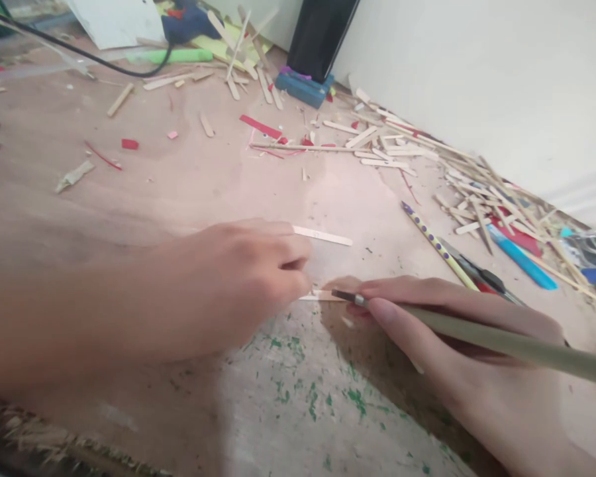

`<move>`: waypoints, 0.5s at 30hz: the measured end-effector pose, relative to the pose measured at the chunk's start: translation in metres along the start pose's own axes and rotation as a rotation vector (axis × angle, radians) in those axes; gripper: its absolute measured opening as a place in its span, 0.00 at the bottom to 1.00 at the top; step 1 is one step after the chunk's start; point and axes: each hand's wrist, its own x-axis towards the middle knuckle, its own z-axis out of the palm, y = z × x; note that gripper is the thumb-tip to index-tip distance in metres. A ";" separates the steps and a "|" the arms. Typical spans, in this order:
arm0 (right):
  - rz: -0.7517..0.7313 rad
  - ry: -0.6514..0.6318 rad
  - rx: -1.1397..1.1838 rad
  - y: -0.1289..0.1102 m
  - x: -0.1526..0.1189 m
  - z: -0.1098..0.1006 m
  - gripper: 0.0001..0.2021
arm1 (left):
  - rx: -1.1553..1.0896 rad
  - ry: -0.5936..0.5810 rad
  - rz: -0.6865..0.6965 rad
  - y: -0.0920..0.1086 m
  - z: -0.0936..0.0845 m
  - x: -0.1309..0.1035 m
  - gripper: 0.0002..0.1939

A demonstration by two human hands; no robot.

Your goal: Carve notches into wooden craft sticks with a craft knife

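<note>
My left hand (238, 271) is closed, thumb and fingertips pinching the left end of a short, pale wooden craft stick (320, 297) against the worktop. My right hand (442, 338) grips a slim, long-handled tool (477, 334) like a pen. Its handle is grey-green, with a metal collar and a dark flat tip; whether this is a blade or bristles is unclear. The tip rests on or just over the stick's right part. Behind my left fingers, a second craft stick (325, 236) lies flat, its left end hidden, with a faint mark on it.
A spotted yellow pencil (440, 245) and dark-handled scissors (487, 275) lie beyond my right hand. Loose sticks (387, 149) and red scraps pile along the wall. A black upright object (322, 40) stands on a blue block (304, 88). A black cable (129, 71) crosses the back left.
</note>
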 end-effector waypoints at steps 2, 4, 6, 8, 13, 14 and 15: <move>-0.063 -0.006 -0.011 0.002 -0.004 0.004 0.08 | -0.021 -0.014 -0.022 -0.001 0.001 0.000 0.16; -0.117 -0.002 -0.030 0.003 -0.006 0.007 0.08 | -0.024 0.002 -0.017 0.000 0.002 0.000 0.15; -0.150 -0.009 -0.050 0.005 -0.008 0.010 0.09 | -0.023 0.023 0.000 0.002 0.002 0.000 0.15; -0.155 -0.017 -0.067 0.005 -0.009 0.010 0.09 | -0.019 0.039 0.008 0.003 0.001 0.001 0.14; -0.147 -0.014 -0.096 0.004 -0.010 0.009 0.09 | 0.016 -0.005 -0.013 0.003 -0.001 0.002 0.14; -0.149 -0.011 -0.097 0.004 -0.010 0.009 0.09 | 0.022 -0.023 -0.018 0.003 -0.001 0.003 0.14; -0.146 -0.011 -0.098 0.004 -0.010 0.009 0.09 | 0.026 -0.038 -0.024 0.003 -0.001 0.003 0.13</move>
